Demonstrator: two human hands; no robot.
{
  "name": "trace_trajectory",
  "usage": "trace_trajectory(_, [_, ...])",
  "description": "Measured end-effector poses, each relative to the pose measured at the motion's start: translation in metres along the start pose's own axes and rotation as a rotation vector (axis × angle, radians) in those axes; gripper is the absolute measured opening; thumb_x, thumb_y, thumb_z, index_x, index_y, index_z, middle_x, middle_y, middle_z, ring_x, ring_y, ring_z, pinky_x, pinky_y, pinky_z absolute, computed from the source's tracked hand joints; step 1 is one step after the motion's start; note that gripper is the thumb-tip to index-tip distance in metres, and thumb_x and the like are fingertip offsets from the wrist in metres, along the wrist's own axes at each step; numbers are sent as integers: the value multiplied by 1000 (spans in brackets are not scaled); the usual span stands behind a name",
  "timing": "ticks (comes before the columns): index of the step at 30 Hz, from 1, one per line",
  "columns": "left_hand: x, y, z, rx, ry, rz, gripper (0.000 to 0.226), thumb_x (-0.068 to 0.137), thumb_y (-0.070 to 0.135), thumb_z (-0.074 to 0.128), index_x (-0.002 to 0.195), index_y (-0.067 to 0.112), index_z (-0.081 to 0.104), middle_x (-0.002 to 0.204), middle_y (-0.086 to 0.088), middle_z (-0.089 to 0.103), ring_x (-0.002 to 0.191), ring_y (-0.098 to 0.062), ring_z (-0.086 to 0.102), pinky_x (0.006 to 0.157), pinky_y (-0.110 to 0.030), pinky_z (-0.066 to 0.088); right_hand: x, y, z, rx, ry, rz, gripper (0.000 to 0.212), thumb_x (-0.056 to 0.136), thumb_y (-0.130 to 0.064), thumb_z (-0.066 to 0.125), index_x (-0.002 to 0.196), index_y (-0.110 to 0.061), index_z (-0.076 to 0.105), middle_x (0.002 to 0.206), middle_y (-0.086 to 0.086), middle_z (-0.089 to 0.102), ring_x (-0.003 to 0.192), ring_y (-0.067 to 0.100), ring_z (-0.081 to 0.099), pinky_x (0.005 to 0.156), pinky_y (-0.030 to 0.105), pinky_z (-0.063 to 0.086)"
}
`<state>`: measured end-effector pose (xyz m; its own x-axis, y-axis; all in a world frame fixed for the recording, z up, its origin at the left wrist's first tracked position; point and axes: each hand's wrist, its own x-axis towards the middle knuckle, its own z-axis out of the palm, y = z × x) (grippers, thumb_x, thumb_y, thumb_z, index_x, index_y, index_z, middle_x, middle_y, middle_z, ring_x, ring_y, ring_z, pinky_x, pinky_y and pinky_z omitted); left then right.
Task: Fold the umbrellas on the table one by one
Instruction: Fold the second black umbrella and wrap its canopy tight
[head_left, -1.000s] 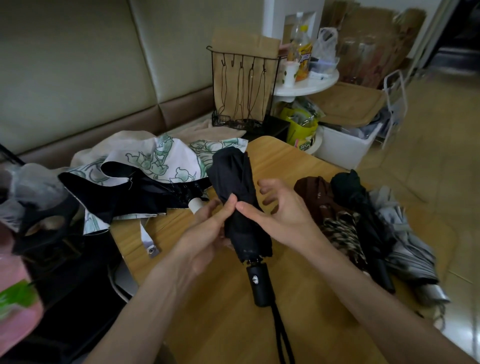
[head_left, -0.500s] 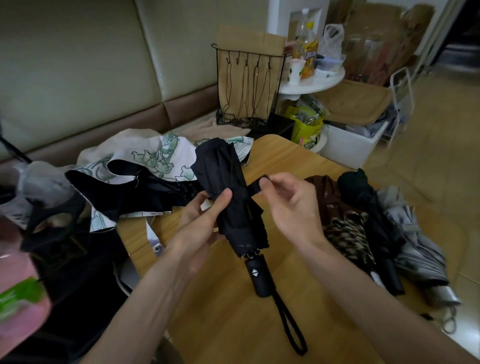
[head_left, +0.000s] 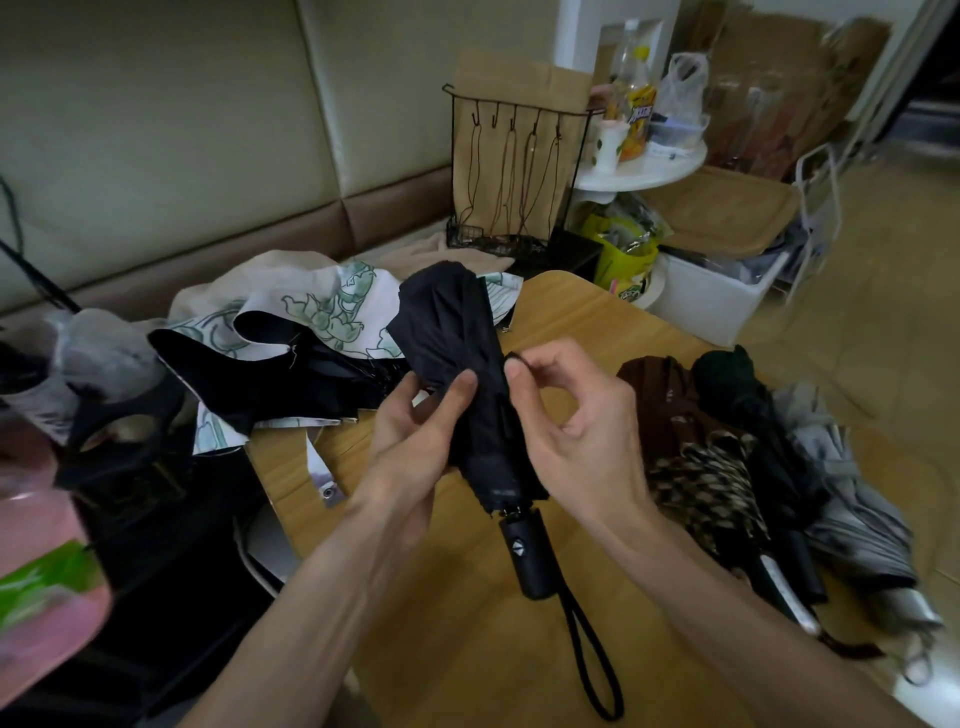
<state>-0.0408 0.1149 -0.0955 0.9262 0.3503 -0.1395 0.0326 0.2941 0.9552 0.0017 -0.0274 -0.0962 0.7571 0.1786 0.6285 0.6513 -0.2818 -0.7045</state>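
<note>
A collapsed black umbrella (head_left: 452, 332) is held above the wooden table (head_left: 587, 322), canopy pointing away, black handle (head_left: 527, 556) and wrist loop (head_left: 592, 660) hanging toward me. My left hand (head_left: 415, 441) grips the bunched canopy from the left, thumb pressed on the cloth. My right hand (head_left: 576, 426) pinches the umbrella's closing strap (head_left: 513, 358) between thumb and forefinger at the canopy's right side. At the table's right lie several folded umbrellas: a brown one (head_left: 660, 400), a checkered one (head_left: 711, 488), a dark one (head_left: 748, 410) and a grey one (head_left: 852, 499).
An unfolded black umbrella (head_left: 270, 379) and a white one with a green print (head_left: 322, 306) sprawl at the table's left, against a beige sofa (head_left: 156, 130). Behind stand a wire rack (head_left: 514, 176), a white round shelf (head_left: 644, 166) and a white bin (head_left: 711, 301).
My right hand has caught the strap and drawn it in against the canopy's right side. The umbrella has been raised slightly and its handle now hangs closer to me.
</note>
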Motion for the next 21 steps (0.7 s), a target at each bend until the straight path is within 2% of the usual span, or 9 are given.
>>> trace_trajectory(5, [0, -6, -4, 13, 74, 23, 30, 98, 27, 73, 126, 20, 65, 120, -3, 77, 106, -18, 76, 87, -42, 64, -3, 8, 9, -155, -60, -217, 13, 101, -14, 72, 93, -5, 70, 94, 1, 70, 85, 16, 69, 70, 37, 57])
trace_trajectory(10, [0, -5, -3, -12, 78, 48, 29, 98, 26, 72, 124, 16, 62, 113, -6, 78, 104, -20, 76, 83, -40, 64, -3, 9, 14, -236, -23, -277, 14, 99, -16, 75, 91, -5, 74, 97, 2, 70, 84, 15, 69, 68, 32, 57])
trace_trajectory(15, [-3, -7, 1, -29, 38, 35, 32, 101, 25, 70, 127, 12, 58, 111, -12, 78, 104, -27, 76, 85, -46, 65, -6, 11, 17, -419, 2, -413, 14, 100, -12, 73, 89, -3, 74, 97, 6, 70, 85, 19, 68, 70, 25, 55])
trace_trajectory(18, [-5, -7, 1, -45, 20, 42, 31, 103, 26, 66, 129, 13, 56, 112, -7, 79, 106, -22, 76, 87, -43, 64, -6, 11, 15, -430, -23, -433, 15, 102, -14, 70, 97, -2, 76, 103, 8, 70, 91, 20, 68, 73, 28, 57])
trace_trajectory(21, [-2, -3, -2, -67, 42, 68, 29, 103, 23, 66, 129, 14, 57, 114, -7, 78, 108, -21, 75, 89, -42, 64, -10, 12, 17, -487, -122, -446, 25, 103, -15, 65, 119, 2, 75, 118, 10, 69, 105, 22, 67, 81, 30, 59])
